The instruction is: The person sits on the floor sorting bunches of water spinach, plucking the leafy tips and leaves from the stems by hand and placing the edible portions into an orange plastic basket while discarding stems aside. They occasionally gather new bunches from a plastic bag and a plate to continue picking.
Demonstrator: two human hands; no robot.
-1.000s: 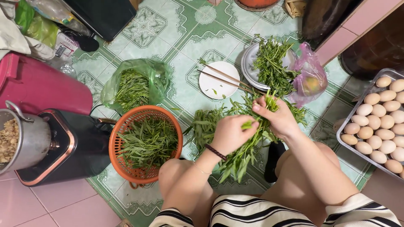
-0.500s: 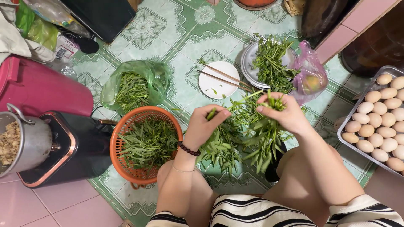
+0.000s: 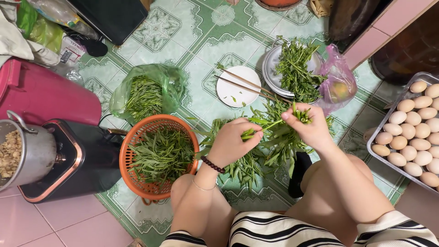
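My left hand (image 3: 234,142) pinches a green leafy stem (image 3: 270,124) just right of the orange basket. My right hand (image 3: 310,128) grips a bunch of green stems (image 3: 302,114) by their cut ends. The same stem runs between both hands. Under them lies a pile of leafy greens (image 3: 270,151) on the tiled floor. The orange basket (image 3: 132,151) at my left knee holds picked leaves.
A green plastic bag (image 3: 173,82) of stems lies behind the basket. A white plate (image 3: 231,93) with chopsticks (image 3: 247,84), a plate of greens (image 3: 270,73), a pink bag (image 3: 340,82), a tray of eggs (image 3: 388,119), a red bin (image 3: 41,96) and a pot on a cooker (image 3: 27,151) surround me.
My left hand left the bunch, swung toward the basket, then came back to the right hand. The right hand lifted the bunch slightly and turned it.
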